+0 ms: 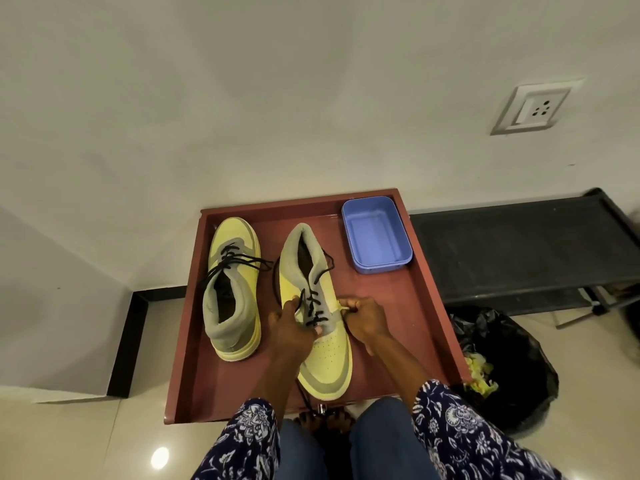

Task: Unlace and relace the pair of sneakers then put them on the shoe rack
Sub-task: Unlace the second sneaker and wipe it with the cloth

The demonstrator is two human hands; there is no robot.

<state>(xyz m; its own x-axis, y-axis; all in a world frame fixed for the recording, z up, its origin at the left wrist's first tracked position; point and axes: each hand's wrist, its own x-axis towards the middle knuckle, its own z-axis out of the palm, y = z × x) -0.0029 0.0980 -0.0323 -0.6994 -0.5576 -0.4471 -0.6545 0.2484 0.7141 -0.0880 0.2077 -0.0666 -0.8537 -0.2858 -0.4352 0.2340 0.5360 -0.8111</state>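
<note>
Two yellow and grey sneakers with black laces lie on a reddish-brown table (408,306). The left sneaker (235,289) points away from me, its laces loose across the tongue. The right sneaker (317,323) points its toe toward me. My left hand (294,327) grips this sneaker's left side, thumb on the lace rows. My right hand (363,317) pinches the eyelet flap on its right side. A black lace (318,271) trails loose past the collar, and one end hangs over the table's near edge.
An empty blue plastic tub (375,233) stands at the table's back right. To the right is a black metal shoe rack (519,251) against the wall. A bin with a black liner (502,368) sits below it. A wall socket (533,109) is above.
</note>
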